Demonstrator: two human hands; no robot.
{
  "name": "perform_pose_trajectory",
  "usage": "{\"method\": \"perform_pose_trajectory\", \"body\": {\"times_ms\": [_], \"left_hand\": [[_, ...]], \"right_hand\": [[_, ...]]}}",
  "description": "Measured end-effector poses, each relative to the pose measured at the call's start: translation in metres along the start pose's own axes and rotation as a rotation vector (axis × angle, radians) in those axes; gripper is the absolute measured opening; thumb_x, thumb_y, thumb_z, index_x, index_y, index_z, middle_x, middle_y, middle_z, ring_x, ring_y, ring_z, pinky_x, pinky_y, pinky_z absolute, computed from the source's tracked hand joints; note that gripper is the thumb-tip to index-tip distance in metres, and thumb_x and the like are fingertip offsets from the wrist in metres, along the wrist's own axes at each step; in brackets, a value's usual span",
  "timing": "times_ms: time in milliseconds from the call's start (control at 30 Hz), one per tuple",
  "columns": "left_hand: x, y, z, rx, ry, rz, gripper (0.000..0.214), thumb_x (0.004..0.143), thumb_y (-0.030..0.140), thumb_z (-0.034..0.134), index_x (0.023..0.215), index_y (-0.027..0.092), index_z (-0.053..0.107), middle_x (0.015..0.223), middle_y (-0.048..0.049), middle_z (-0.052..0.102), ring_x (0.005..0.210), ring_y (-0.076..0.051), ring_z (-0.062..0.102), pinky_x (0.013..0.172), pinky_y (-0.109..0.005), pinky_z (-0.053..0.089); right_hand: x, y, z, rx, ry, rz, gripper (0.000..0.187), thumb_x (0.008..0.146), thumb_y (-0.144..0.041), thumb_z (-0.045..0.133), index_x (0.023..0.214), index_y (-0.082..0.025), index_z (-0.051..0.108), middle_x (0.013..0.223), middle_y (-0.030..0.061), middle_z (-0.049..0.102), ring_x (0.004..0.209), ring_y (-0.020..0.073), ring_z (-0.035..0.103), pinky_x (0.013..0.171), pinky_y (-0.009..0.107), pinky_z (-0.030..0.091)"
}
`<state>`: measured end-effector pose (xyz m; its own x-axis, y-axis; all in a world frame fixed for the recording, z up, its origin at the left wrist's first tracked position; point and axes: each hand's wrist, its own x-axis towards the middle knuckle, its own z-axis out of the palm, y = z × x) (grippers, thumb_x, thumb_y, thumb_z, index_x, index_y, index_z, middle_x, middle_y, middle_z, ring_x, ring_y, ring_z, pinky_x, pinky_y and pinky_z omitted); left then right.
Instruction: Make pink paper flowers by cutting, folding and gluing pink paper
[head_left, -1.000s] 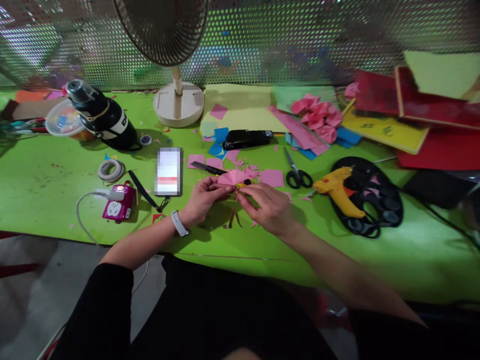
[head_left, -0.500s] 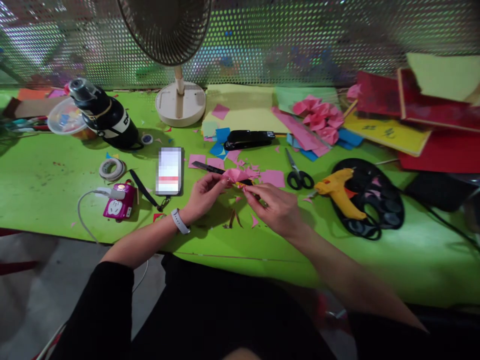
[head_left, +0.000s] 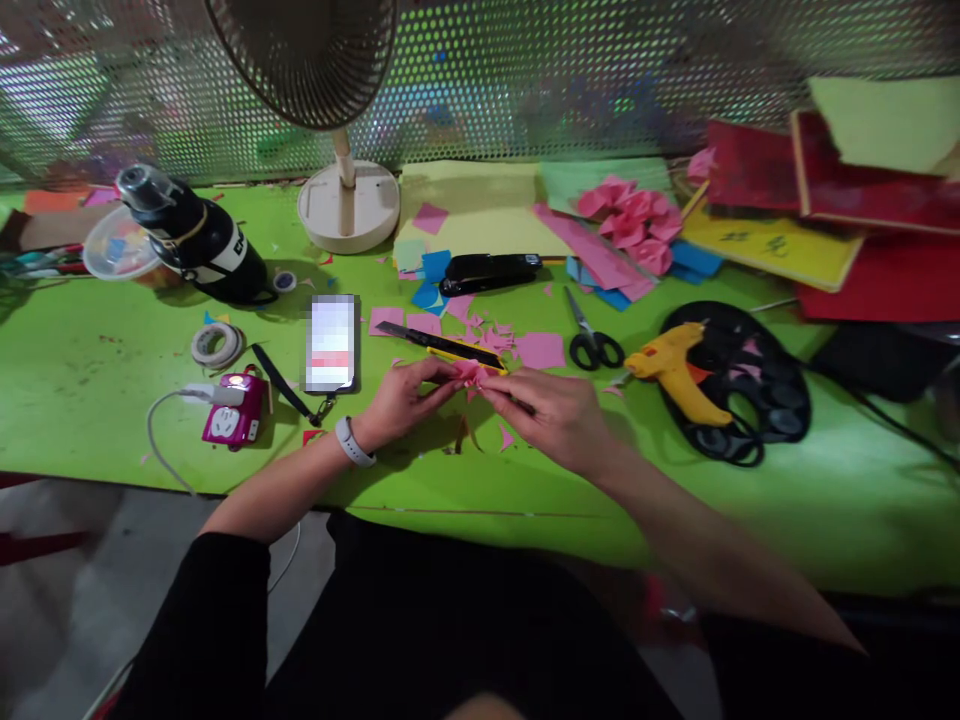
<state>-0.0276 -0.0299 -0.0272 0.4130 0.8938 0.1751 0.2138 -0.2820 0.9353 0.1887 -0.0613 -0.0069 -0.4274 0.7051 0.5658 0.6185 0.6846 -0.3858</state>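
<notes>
Between the fingertips of both hands is a small crumpled piece of pink paper (head_left: 470,374). My left hand (head_left: 409,400), with a pale band at the wrist, pinches its left side. On its right side, my right hand (head_left: 551,412) is closed with thumb and fingers together; a dark slim tip shows by those fingers, too small to name. Just beyond lies a black and yellow utility knife (head_left: 457,348). Around it are pink paper scraps (head_left: 480,328) and a pink paper square (head_left: 541,350).
Scissors (head_left: 592,335) and a yellow glue gun (head_left: 679,375) on a black palette (head_left: 780,370) lie to the right. Behind are a stapler (head_left: 491,272), pink paper flowers (head_left: 630,220) and a fan (head_left: 349,205). Leftward are a phone (head_left: 331,343), tape roll (head_left: 217,345), power adapter (head_left: 234,420) and bottle (head_left: 206,245).
The pink paper has been gathered smaller, its wide flared edge now pressed in between my fingers. My hands are closer together, and more of the utility knife shows. The view has shifted slightly.
</notes>
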Motion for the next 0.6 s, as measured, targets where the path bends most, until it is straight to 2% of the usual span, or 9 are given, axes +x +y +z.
{"method": "perform_pose_trajectory", "body": {"times_ms": [133, 400, 600], "left_hand": [[-0.0001, 0.0028, -0.0006, -0.034, 0.006, -0.026, 0.011, 0.087, 0.03, 0.07, 0.093, 0.022, 0.073, 0.094, -0.0069, 0.075, 0.087, -0.017, 0.07, 0.082, -0.031, 0.054], [-0.0008, 0.0005, -0.0006, 0.071, -0.005, 0.063, 0.014, 0.089, 0.032, 0.067, 0.096, 0.021, 0.072, 0.094, -0.0069, 0.076, 0.085, -0.016, 0.071, 0.078, -0.03, 0.055], [-0.0016, -0.002, -0.0008, 0.109, -0.022, 0.095, 0.014, 0.09, 0.031, 0.066, 0.098, 0.021, 0.072, 0.095, -0.0073, 0.077, 0.085, -0.017, 0.072, 0.078, -0.03, 0.054]], "right_hand": [[-0.0012, 0.0021, -0.0006, 0.005, -0.013, 0.022, 0.016, 0.095, -0.02, 0.062, 0.105, -0.022, 0.074, 0.093, 0.004, 0.079, 0.078, 0.0174, 0.075, 0.068, 0.029, 0.059], [-0.0006, 0.0024, -0.0032, 0.032, -0.055, 0.051, 0.017, 0.095, -0.021, 0.061, 0.105, -0.022, 0.075, 0.095, 0.004, 0.079, 0.082, 0.0178, 0.075, 0.071, 0.03, 0.06], [-0.001, 0.0043, -0.002, 0.041, -0.044, 0.06, 0.014, 0.096, -0.023, 0.061, 0.102, -0.021, 0.074, 0.093, 0.0039, 0.08, 0.077, 0.0164, 0.075, 0.068, 0.028, 0.059]]}}
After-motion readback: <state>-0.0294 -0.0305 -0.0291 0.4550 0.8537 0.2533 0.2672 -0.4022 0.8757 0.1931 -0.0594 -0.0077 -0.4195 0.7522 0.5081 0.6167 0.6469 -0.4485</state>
